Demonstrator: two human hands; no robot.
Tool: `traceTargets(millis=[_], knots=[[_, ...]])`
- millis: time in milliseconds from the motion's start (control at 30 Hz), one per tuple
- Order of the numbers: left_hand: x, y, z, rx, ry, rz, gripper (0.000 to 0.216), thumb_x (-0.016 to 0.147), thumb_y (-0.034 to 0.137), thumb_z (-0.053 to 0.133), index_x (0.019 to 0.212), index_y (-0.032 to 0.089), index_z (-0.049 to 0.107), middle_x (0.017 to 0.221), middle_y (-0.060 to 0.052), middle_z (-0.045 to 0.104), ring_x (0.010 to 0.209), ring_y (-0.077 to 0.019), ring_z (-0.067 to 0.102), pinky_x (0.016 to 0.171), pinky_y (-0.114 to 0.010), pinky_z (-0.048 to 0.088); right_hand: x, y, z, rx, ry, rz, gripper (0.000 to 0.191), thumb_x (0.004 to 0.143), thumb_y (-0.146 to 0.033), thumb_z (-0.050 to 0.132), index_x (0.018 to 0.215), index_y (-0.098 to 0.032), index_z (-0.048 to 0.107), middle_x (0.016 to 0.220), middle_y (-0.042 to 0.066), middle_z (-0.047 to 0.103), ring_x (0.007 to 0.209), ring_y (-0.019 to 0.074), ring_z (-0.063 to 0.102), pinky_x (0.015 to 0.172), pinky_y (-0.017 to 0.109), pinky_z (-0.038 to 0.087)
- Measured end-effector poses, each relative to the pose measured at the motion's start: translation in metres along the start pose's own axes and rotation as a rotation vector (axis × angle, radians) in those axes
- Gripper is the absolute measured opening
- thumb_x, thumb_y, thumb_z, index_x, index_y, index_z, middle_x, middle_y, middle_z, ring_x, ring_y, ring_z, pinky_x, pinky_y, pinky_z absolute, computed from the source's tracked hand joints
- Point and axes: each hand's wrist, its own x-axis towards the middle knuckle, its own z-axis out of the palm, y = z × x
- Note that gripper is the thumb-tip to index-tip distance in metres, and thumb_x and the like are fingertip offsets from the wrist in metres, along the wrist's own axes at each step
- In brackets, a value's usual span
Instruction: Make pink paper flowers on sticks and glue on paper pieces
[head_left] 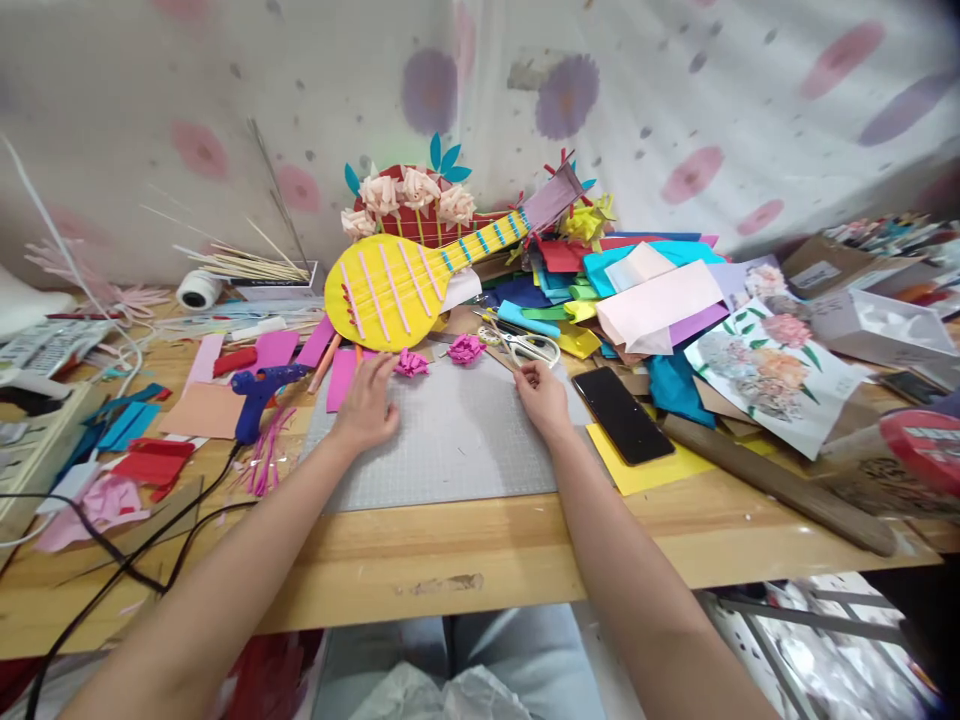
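My left hand (366, 405) rests at the upper left of the grey cutting mat (457, 450), fingers apart and holding nothing. Beside its fingertips lies a magenta crumpled-paper flower (411, 363). A second magenta paper flower (466, 349) sits farther right along the mat's far edge. My right hand (543, 398) is closed in a pinch at the mat's upper right, and what lies between its fingers is too small to make out. Just beyond it are white-handled scissors (531, 348). Behind the flowers leans a yellow paper lute (386, 292) with pink strips and a blue-banded neck.
A blue glue gun (259, 395) with a black cord lies left among paper scraps. To the right are a black phone (624, 415), a brown wooden bar (780, 485), a flower picture (772, 365) and piled coloured paper (660, 300). Thin sticks (247, 262) stand at the back left.
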Motion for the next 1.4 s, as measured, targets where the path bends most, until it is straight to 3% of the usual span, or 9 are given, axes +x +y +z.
traceTargets(millis=[167, 400, 700, 867, 933, 1067, 1167, 1267, 1400], knots=[[-0.015, -0.004, 0.002, 0.064, 0.245, -0.197, 0.057, 0.068, 0.013, 0.048, 0.124, 0.014, 0.036, 0.120, -0.016, 0.047, 0.119, -0.0264, 0.040, 0.100, -0.044, 0.032, -0.001, 0.005, 0.006, -0.025, 0.067, -0.046, 0.034, 0.073, -0.021, 0.045, 0.106, -0.020, 0.047, 0.095, 0.009, 0.060, 0.082, 0.0221, 0.057, 0.072, 0.036, 0.042], [-0.012, -0.004, 0.001, 0.091, 0.320, -0.356, 0.042, 0.068, 0.012, 0.044, 0.109, 0.013, 0.047, 0.110, -0.015, 0.051, 0.113, -0.0252, 0.044, 0.098, -0.042, 0.033, -0.001, 0.010, 0.008, -0.016, 0.244, -0.237, 0.035, 0.070, -0.022, 0.052, 0.105, -0.018, 0.050, 0.107, 0.011, 0.056, 0.102, 0.0235, 0.049, 0.091, 0.043, 0.037], [-0.006, -0.002, 0.004, 0.208, 0.164, -0.584, 0.051, 0.071, 0.024, 0.048, 0.120, 0.010, 0.045, 0.123, -0.019, 0.048, 0.122, -0.0294, 0.037, 0.106, -0.046, 0.020, -0.015, 0.001, 0.016, 0.049, 0.271, -0.239, 0.024, 0.076, -0.029, 0.049, 0.098, -0.018, 0.051, 0.095, 0.010, 0.058, 0.093, 0.0217, 0.050, 0.086, 0.040, 0.038], [-0.016, 0.004, 0.010, 0.262, -0.116, -0.682, 0.067, 0.081, 0.042, 0.038, 0.132, -0.002, 0.031, 0.138, -0.027, 0.032, 0.132, -0.0345, 0.023, 0.107, -0.049, 0.015, -0.018, 0.001, 0.020, 0.045, 0.265, -0.244, 0.023, 0.077, -0.029, 0.047, 0.096, -0.018, 0.052, 0.092, 0.009, 0.058, 0.091, 0.0207, 0.050, 0.085, 0.039, 0.038], [-0.022, 0.007, 0.008, 0.270, -0.168, -0.666, 0.073, 0.082, 0.047, 0.036, 0.133, -0.004, 0.027, 0.139, -0.027, 0.030, 0.133, -0.0338, 0.022, 0.107, -0.047, 0.018, -0.017, 0.002, 0.021, 0.043, 0.267, -0.221, 0.023, 0.077, -0.029, 0.047, 0.097, -0.018, 0.052, 0.091, 0.009, 0.059, 0.089, 0.0205, 0.050, 0.084, 0.039, 0.039], [-0.029, 0.007, -0.006, 0.309, -0.202, -0.596, 0.068, 0.080, 0.045, 0.041, 0.129, -0.002, 0.036, 0.131, -0.025, 0.043, 0.125, -0.0321, 0.037, 0.105, -0.045, 0.024, -0.016, 0.004, 0.021, 0.049, 0.259, -0.197, 0.024, 0.075, -0.028, 0.049, 0.096, -0.018, 0.052, 0.091, 0.009, 0.059, 0.089, 0.0207, 0.050, 0.082, 0.038, 0.040], [-0.027, 0.003, -0.017, 0.329, -0.205, -0.501, 0.048, 0.080, 0.041, 0.043, 0.112, 0.008, 0.054, 0.115, -0.018, 0.057, 0.113, -0.0290, 0.048, 0.104, -0.045, 0.025, -0.016, 0.005, 0.022, 0.055, 0.245, -0.196, 0.023, 0.075, -0.027, 0.048, 0.096, -0.018, 0.052, 0.090, 0.009, 0.059, 0.090, 0.0205, 0.050, 0.080, 0.036, 0.041], [-0.022, -0.004, -0.024, 0.270, -0.171, -0.418, 0.038, 0.079, 0.043, 0.045, 0.097, 0.014, 0.062, 0.111, -0.013, 0.059, 0.109, -0.0257, 0.050, 0.101, -0.040, 0.030, -0.017, 0.005, 0.023, 0.052, 0.246, -0.189, 0.023, 0.076, -0.028, 0.048, 0.096, -0.018, 0.053, 0.089, 0.008, 0.059, 0.089, 0.0203, 0.050, 0.079, 0.036, 0.041], [-0.013, -0.018, -0.035, 0.117, -0.084, -0.590, 0.038, 0.079, 0.046, 0.042, 0.092, 0.018, 0.064, 0.105, -0.009, 0.063, 0.098, -0.0226, 0.056, 0.087, -0.033, 0.042, -0.018, 0.005, 0.024, 0.042, 0.253, -0.180, 0.022, 0.077, -0.029, 0.047, 0.094, -0.017, 0.053, 0.088, 0.008, 0.059, 0.085, 0.0198, 0.051, 0.079, 0.037, 0.041]])
